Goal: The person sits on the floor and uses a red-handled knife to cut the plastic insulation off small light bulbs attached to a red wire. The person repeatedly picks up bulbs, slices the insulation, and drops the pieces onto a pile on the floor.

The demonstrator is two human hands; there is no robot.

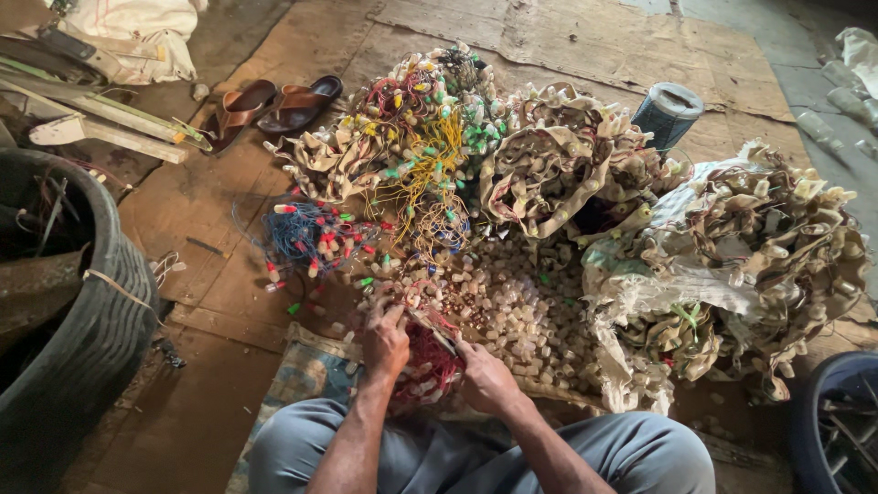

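Note:
My left hand (385,340) and my right hand (487,378) both grip a tangled bundle of red wires with small white bulb holders (428,359) just in front of my knees. The fingers of each hand are curled around strands of it. Beyond the bundle lies a heap of loose pale bulb holders (521,302). Past that stand piles of wired holders in yellow and green (422,146), blue and red (306,233), and beige (549,155).
A black tyre-like tub (91,338) stands at the left. Brown sandals (274,103) lie at the back left, and a blue-grey can (667,112) stands behind the piles. A torn sack of beige wired holders (759,265) sits right; a dark tub (837,421) lower right.

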